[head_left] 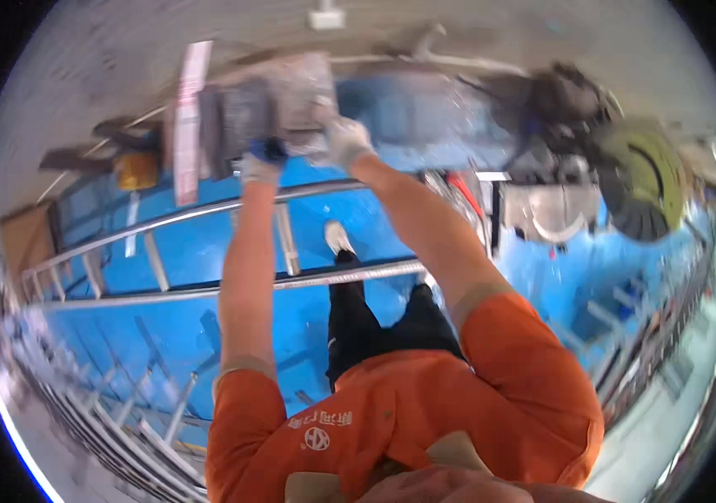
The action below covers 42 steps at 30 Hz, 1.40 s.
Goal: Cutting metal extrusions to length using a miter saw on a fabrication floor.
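Note:
Both arms reach forward to a row of stacked items. My left hand (259, 165), in a pale glove, is closed around something dark blue (271, 151) beside a dark grey block-like package (247, 117); blur hides what the blue thing is. To its right, my gloved right hand (346, 141) is closed at the lower right edge of a greyish-brown, plastic-looking package (303, 88). A long white strip with red markings (191, 126) stands left of the grey package.
An aluminium ladder (157, 277) lies across the blue floor (307, 222), with my pale shoe (338, 238) between its rails. Far right are a yellow-green rounded object (655, 172) and dark bags (563, 96). A red-handled tool (465, 194) lies right of my right forearm. Metal racks (115, 419) stand lower left.

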Available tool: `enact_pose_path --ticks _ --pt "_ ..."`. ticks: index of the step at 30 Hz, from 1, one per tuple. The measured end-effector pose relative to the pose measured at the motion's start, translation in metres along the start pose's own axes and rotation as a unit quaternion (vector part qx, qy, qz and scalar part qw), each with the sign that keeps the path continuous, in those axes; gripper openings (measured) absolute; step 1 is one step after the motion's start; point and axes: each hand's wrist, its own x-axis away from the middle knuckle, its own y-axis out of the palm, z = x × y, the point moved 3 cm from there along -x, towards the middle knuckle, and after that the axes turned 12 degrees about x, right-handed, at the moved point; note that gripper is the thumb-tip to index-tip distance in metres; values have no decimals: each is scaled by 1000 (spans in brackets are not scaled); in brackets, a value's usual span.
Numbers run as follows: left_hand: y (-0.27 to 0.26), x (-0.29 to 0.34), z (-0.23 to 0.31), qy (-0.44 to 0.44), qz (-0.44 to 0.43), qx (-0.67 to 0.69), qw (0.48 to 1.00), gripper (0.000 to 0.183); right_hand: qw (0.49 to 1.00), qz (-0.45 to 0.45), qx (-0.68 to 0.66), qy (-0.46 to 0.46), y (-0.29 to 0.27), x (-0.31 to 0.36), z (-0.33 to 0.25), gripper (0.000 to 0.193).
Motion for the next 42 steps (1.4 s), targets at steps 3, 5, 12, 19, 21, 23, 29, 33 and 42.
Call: enact_pose_path --ticks 3,5,12,19,21,23,29,33,42 --pt "-22 1 34 -10 48 -9 999 15 972 40 223 -63 1 18 -37 57" --pt "-12 27 16 43 133 -46 989 14 987 0 159 -33 -20 53 -49 50" --pt "-16 192 -185 48 -75 -573 814 26 946 122 284 102 -186 182 62 30" --pt "4 248 -408 275 -196 -881 332 69 938 -93 322 83 -157 170 138 51" --pt "-28 215 -435 286 -158 -901 286 64 945 -80 316 40 -145 166 136 49" --pt "-54 212 -450 277 -134 -921 238 60 943 -41 331 -10 -144 168 142 46" --pt "-53 269 -428 369 48 -792 484 39 853 -189 424 -240 -190 139 149 29" --pt "-152 304 -404 89 116 -336 931 30 609 -147 586 -515 -221 117 112 38" --pt "-292 366 -297 204 196 69 957 25 896 -289 336 -17 -183 263 199 49"
